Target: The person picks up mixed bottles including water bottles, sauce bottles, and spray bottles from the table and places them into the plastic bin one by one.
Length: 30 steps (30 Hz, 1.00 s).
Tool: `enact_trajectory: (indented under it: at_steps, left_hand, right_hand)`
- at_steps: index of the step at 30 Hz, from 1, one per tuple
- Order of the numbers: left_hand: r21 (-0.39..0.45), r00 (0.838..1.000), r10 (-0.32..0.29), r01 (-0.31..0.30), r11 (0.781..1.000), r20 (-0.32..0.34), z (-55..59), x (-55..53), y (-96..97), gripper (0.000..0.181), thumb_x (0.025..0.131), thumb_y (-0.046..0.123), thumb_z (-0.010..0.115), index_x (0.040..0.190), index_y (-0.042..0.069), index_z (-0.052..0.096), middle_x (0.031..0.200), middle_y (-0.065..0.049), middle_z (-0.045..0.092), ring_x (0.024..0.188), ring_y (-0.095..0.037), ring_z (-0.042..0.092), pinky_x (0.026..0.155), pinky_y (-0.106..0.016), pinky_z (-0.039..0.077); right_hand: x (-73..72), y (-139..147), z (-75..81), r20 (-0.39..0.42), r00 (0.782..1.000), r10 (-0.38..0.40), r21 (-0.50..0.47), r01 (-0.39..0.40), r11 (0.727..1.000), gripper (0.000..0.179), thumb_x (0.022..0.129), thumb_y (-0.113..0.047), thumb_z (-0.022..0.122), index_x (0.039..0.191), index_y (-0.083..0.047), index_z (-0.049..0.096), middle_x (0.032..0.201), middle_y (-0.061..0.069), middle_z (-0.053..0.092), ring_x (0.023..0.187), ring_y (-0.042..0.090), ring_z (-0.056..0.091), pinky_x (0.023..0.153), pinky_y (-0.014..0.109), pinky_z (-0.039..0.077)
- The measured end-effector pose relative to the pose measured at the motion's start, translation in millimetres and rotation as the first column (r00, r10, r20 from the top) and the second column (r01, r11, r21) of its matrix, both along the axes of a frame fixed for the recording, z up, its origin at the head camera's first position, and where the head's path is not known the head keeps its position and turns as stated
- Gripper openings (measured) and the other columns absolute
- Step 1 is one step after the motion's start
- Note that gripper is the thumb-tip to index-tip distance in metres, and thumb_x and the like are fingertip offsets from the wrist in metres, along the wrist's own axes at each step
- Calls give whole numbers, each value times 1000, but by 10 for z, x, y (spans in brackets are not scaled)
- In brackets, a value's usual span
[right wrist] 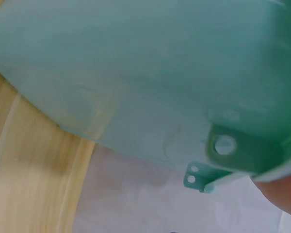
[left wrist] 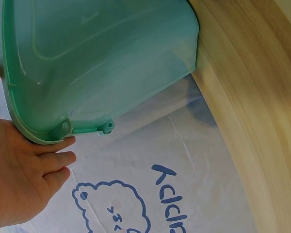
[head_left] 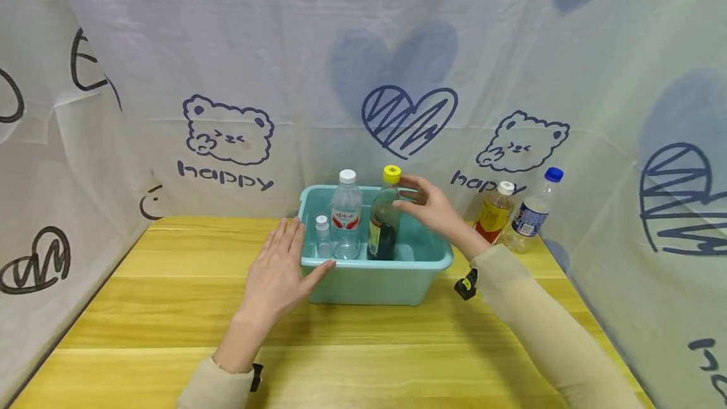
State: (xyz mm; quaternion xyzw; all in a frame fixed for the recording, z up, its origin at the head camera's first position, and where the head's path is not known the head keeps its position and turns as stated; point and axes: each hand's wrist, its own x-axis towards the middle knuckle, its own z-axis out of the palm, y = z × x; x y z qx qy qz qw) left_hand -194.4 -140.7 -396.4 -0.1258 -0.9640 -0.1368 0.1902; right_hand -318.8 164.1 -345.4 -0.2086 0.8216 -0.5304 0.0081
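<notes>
In the head view, a turquoise plastic basin (head_left: 375,286) stands on the table with three bottles in it. One is a small clear bottle with a white cap (head_left: 323,237), one a larger clear bottle (head_left: 346,223). The third, with a yellow cap (head_left: 392,174) and dark liquid (head_left: 382,242), leans slightly. My left hand (head_left: 278,267) lies along the basin's left rim, fingers straight, thumb at the front rim. At the dark bottle's right side, my right hand (head_left: 430,204) has thumb and fingers spread apart, fingertips by its neck and shoulder.
Right of the basin stand a bottle with yellow liquid (head_left: 493,214) and a clear bottle with a blue cap (head_left: 531,216). A patterned cloth (head_left: 318,43) hangs behind the wooden table (head_left: 170,308) and along its sides.
</notes>
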Motion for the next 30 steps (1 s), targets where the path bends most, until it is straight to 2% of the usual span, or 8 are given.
enact_trajectory:
  at_steps: [6,11,17,23,28,30]
  left_hand:
    - [-10,1000,1,-1,1000,-6,2,4,-1,98,97,69,55,157,-7,37,165,-24,32,155,-42,27,128,-52,24]
    - [-12,1000,2,-2,1000,-5,4,9,3,98,97,69,56,156,-7,37,165,-24,33,154,-42,28,128,-52,24]
    - [-9,1000,2,-2,1000,-8,8,10,9,98,97,68,56,156,-7,37,165,-24,33,154,-42,28,128,-51,24]
    - [-8,1000,3,-3,1000,-12,3,8,8,98,97,68,57,156,-7,37,165,-24,32,154,-42,29,128,-52,24]
    - [-11,1000,4,-4,1000,-12,-2,8,6,99,96,69,57,156,-7,38,165,-24,33,154,-42,29,128,-51,24]
    - [-12,1000,4,-4,1000,-14,-1,6,7,99,96,69,57,156,-7,38,165,-24,33,154,-42,29,128,-51,24]
  right_hand:
    - [126,118,0,-99,995,-18,-33,14,999,60,102,-19,69,155,-9,45,158,9,50,144,33,48,119,51,43]
    - [248,195,-31,-199,977,-72,-82,57,995,57,101,-17,70,153,-10,48,156,8,52,143,30,50,119,51,42]
    - [363,270,-101,-310,931,-192,-159,149,976,54,101,-16,71,151,-15,51,155,1,54,140,25,54,117,49,45]
    - [438,362,-179,-350,884,-311,-251,231,940,53,100,-12,71,150,-14,52,152,-1,56,138,21,55,116,44,47]
    - [571,433,-165,-370,846,-383,-319,272,908,52,99,0,68,148,0,50,152,13,56,139,33,54,116,52,44]
    - [635,462,-145,-384,823,-418,-343,294,892,51,99,4,66,147,6,49,150,19,56,138,39,53,116,54,44]
